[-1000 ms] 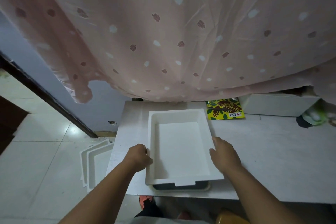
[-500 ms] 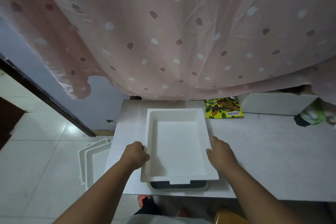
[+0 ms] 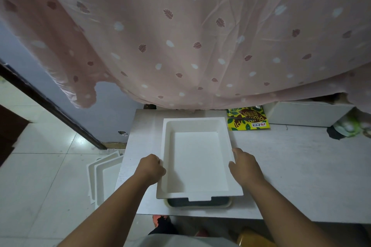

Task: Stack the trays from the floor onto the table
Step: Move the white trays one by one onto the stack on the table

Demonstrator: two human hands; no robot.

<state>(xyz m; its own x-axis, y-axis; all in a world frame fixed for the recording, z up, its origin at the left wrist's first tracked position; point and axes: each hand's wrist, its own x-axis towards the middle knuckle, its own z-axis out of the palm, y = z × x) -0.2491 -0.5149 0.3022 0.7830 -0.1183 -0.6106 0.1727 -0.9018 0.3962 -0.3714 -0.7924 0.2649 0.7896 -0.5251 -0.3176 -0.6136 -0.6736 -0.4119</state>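
Left hand and right hand gripping opposite long rims of white rectangular foam tray, fingers closed on edges. Tray sitting over dark tray with cream rim at front of pale grey surface; seated or hovering, cannot tell. Step in hand, by judgement: seating tray on stack. Remaining white trays leaning on tiled floor beside surface's left edge. Next move calling for squaring tray, letting go, bending left for another.
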